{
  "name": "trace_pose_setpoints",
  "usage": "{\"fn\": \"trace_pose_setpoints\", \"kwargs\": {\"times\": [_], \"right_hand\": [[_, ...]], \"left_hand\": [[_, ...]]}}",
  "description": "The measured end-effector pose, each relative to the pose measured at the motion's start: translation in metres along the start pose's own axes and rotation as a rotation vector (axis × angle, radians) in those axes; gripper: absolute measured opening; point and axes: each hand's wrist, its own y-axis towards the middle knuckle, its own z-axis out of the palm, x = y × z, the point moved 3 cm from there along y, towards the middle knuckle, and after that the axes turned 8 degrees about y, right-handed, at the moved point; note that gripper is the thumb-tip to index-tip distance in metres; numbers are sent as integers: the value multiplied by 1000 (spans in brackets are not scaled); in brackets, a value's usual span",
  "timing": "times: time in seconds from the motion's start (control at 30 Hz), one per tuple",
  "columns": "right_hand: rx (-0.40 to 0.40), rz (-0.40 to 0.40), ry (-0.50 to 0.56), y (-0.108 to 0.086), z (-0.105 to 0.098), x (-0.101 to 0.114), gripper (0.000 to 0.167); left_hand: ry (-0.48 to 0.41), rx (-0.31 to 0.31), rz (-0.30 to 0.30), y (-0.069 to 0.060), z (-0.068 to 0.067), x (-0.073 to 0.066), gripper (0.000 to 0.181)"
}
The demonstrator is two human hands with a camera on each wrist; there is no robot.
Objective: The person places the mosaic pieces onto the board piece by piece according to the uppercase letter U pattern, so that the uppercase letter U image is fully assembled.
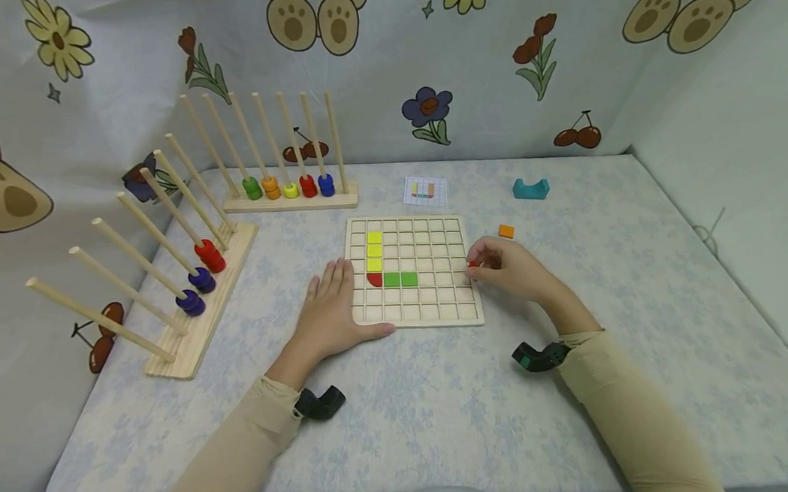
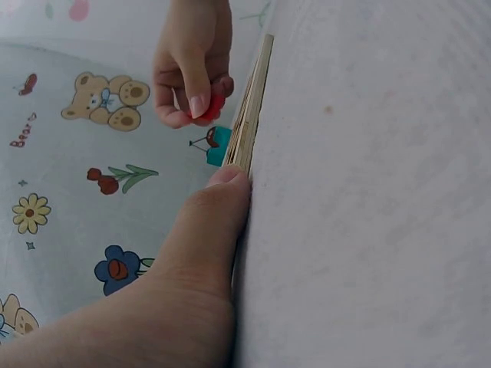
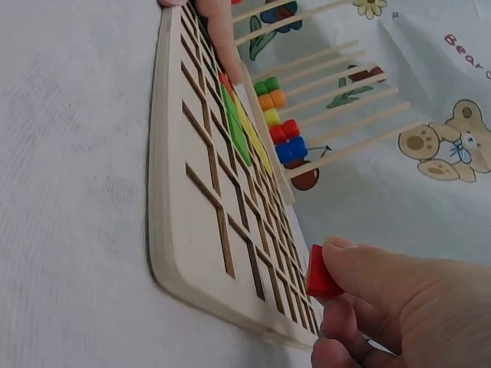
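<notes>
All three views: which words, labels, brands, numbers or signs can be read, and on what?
"Bears": on the patterned backdrop, left wrist view, sideways.
"Bear", the rest cut off: same backdrop, right wrist view.
Small card, head view: any text too small to read.
No other text can be read.

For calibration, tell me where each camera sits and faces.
Head: on the head, facing forward and down at the grid board; left hand, right hand, sleeves show.
Left wrist: worn there, facing the board edge-on; both hands show.
Right wrist: worn there, looking across the board; both hands show.
Wrist views share the red piece.
</notes>
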Motion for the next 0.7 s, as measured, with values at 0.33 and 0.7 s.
{"fn": "trace_pose_setpoints", "kwargs": {"times": [0.33,0.7], "right_hand": [[14,7,17,19,27,15,14],[-80,34,33,30,52,19,11]], "left_hand": [[5,2,-8,1,1,0,141],[14,8,-8,1,1,0,141]]}}
